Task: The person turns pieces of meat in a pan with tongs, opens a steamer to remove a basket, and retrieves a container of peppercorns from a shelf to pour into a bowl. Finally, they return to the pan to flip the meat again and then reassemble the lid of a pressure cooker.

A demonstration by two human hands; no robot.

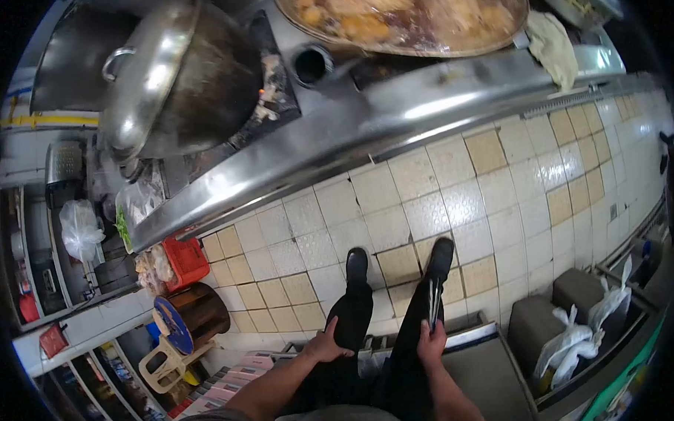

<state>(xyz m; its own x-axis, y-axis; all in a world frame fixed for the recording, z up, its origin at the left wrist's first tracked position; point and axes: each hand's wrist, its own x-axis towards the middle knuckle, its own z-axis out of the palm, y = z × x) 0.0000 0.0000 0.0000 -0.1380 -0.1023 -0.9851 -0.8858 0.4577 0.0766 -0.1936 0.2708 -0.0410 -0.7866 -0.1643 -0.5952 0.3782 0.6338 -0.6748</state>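
Observation:
My left hand (327, 346) rests on my left thigh, thumb and fingers apart, holding nothing. In my right hand (431, 344), above the right thigh, is a slim pair of shiny metal tongs (434, 300) pointing forward toward my shoe. Ahead, on a steel cooking counter (422, 96), sits a wide pan (413, 53) full of pieces of food in dark liquid. A big dark wok with a domed metal lid (151, 91) stands on the burner to the left, a small flame beside it. Both hands are well apart from the pots.
A cream cloth (553, 51) hangs over the counter edge. At the left are a red crate (184, 262), a wooden spool-like stand (207, 313) and a beige plastic stool (162, 367). White plastic bags (575, 347) lie among grey bins at the right. Tiled floor (396, 208) lies between.

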